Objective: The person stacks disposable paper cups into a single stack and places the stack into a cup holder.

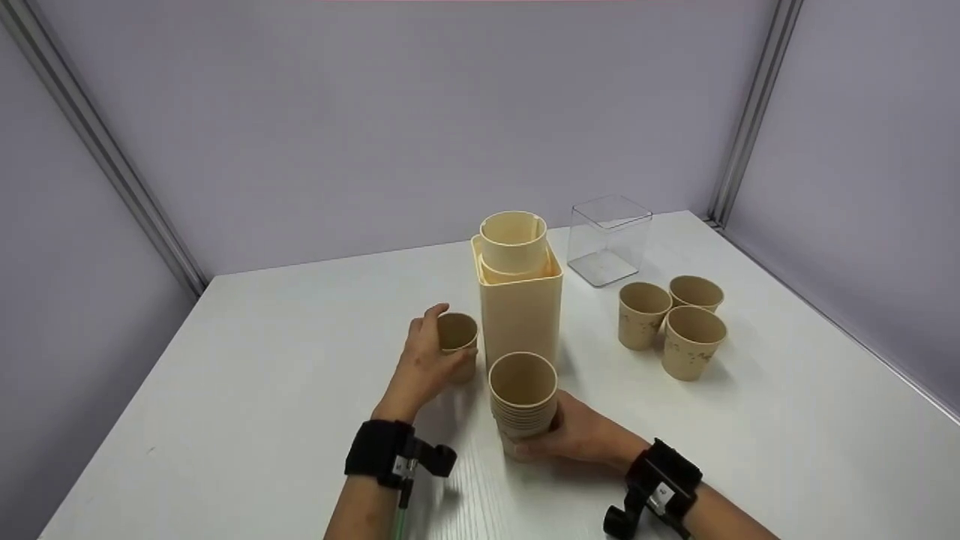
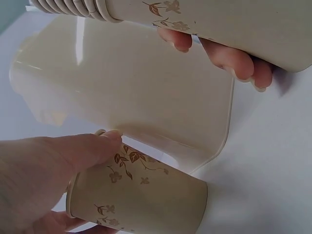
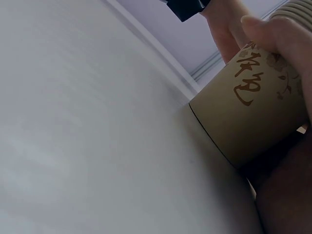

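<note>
White table [image 1: 262, 390], wood-grain surface. On it: one tall cream square holder [image 1: 521, 311] with a round tube inside, centre; one single paper cup [image 1: 457, 341] just left of it; one stack of paper cups [image 1: 523, 401] in front; three loose cups [image 1: 675, 322] clustered right; one clear plastic box [image 1: 609, 238] behind them.

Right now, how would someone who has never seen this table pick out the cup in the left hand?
Find the tall beige holder at the middle of the white table. The single cup stands just left of it, gripped by the left hand. Unlike the stack in the right hand, it is one cup alone.
</note>
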